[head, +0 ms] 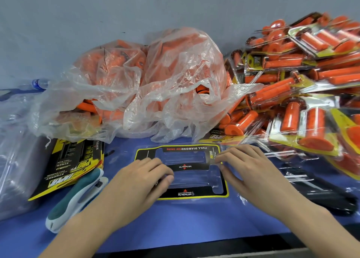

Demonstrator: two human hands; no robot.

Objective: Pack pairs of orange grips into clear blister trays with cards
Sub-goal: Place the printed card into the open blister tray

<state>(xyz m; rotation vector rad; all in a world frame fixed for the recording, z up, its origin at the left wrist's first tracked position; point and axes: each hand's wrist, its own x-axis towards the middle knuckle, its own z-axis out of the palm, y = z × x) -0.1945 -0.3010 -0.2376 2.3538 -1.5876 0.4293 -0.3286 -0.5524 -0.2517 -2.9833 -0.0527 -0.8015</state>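
Note:
A clear blister tray (232,198) lies on the blue table in front of me, with a black and yellow card (183,194) laid in it and no grips in its two hollows. My left hand (136,181) presses flat on the card's left side. On the card's right side rests my right hand (251,166), its fingers nearly straight with the tips on the card's upper right corner. Loose orange grips (87,105) fill two clear plastic bags behind the tray.
A heap of packed blister packs (303,94) covers the right side. A stack of printed cards (70,166) lies at the left, with a teal and white stapler (78,197) beside it. Clear empty trays (13,160) are piled at far left. A water bottle (40,83) lies behind.

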